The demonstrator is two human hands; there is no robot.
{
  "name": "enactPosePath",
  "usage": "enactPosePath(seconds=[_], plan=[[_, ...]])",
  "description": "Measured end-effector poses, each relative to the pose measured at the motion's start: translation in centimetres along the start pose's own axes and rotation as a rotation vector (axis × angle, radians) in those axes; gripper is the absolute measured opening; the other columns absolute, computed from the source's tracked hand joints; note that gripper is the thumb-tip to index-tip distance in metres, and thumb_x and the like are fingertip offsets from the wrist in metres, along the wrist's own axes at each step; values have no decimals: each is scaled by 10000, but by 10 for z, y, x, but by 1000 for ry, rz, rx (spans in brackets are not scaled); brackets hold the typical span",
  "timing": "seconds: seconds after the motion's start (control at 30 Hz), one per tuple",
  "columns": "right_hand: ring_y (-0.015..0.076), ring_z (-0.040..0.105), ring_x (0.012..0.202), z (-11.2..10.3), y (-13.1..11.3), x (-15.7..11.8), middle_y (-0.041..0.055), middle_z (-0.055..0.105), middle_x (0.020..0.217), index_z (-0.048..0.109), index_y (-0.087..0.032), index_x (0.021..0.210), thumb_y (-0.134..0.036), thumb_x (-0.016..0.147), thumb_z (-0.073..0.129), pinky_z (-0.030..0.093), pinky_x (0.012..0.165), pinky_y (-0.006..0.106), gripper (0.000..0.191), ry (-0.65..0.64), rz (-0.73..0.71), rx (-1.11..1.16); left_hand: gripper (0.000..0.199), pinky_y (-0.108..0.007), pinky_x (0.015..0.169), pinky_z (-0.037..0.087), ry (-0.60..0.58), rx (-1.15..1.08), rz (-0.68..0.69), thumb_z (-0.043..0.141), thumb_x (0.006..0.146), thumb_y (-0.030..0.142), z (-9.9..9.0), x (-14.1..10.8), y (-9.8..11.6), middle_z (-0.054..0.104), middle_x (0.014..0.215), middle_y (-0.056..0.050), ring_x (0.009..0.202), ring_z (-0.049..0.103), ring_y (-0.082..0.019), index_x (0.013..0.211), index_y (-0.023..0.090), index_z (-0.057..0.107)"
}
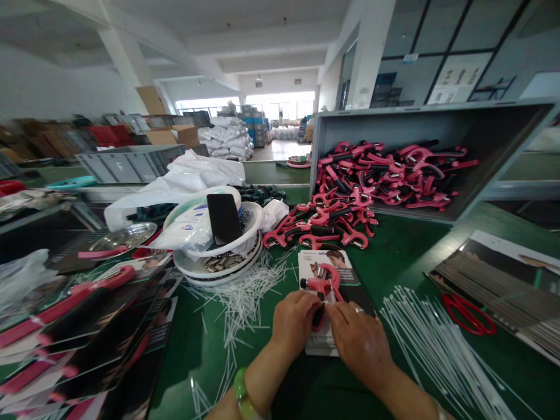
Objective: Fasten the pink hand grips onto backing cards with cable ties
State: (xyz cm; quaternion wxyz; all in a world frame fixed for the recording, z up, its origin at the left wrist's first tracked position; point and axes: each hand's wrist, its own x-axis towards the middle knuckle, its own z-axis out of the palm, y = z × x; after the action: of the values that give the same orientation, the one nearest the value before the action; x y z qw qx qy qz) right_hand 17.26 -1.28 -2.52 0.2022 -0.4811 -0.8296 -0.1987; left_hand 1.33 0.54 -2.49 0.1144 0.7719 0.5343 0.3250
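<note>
Reading the feed: the fingers [306, 302] of my left hand [294, 322] and right hand [359, 345] are closed on a pink-and-black hand grip [322, 286], held against a printed card [343, 273]. Cut cable ties [240, 303] lie at 9 o'clock, long cable ties [441, 350] at 4, loose grips [328, 227] at 12, and a gray bin [394, 125] at 1, on the green desk [406, 251].

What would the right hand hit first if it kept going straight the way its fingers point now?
The pink-and-black hand exerciser lying on the printed card. The fingers of the right hand seem to be right against it, though depth is hard to judge from this view.
</note>
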Motion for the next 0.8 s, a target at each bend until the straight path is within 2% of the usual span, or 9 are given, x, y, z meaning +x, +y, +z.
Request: enactPosePath(seconds=[0.17,0.3,0.43,0.53,0.63,0.7,0.8], plan=[[191,567,750,-1,-2,3,57,654,848,599,-145,1014,-158,832,483,384,630,303,217,45,16,-1,212,-200,655,453,20,11,22,493,829,132,1,-3,-4,677,885,-5,762,621,-128,892,244,661],[188,554,712,-1,-5,2,55,641,824,609,-161,979,-112,797,500,385,587,299,217,-24,-9,-42,219,-199,669,468,59,-34,84,500,822,128,6,-2,-7,679,889,-10,769,626,-126,900,244,668],[205,553,714,-3,-5,-1,67,629,803,616,-158,971,-50,750,492,390,552,297,276,-89,-12,-80,202,-202,689,478,48,-139,143,495,833,132,8,4,-9,686,863,-23,779,626,-125,863,220,675],[204,568,763,-6,2,-1,70,640,851,607,-160,1017,-75,787,469,436,619,305,281,-122,-17,62,165,-200,717,483,32,-263,124,525,840,175,4,7,-10,693,837,-25,779,629,-118,917,208,668],[194,579,806,-8,11,0,71,643,860,612,-165,957,-145,858,423,460,725,321,214,-137,23,246,226,-205,722,483,7,-286,115,563,832,239,2,6,-6,687,873,-33,786,627,-119,1041,222,647],[193,588,803,-7,16,0,74,644,841,611,-163,916,-174,880,398,468,739,332,216,-115,44,303,199,-200,700,478,-5,-256,98,541,847,256,2,6,-3,676,872,-28,768,622,-112,998,246,670],[177,603,729,-5,22,1,70,644,791,598,-147,911,-220,891,406,488,664,304,207,-53,66,362,191,-192,674,464,-14,-221,71,507,862,231,2,5,1,665,843,-14,747,617,-104,905,256,692]])
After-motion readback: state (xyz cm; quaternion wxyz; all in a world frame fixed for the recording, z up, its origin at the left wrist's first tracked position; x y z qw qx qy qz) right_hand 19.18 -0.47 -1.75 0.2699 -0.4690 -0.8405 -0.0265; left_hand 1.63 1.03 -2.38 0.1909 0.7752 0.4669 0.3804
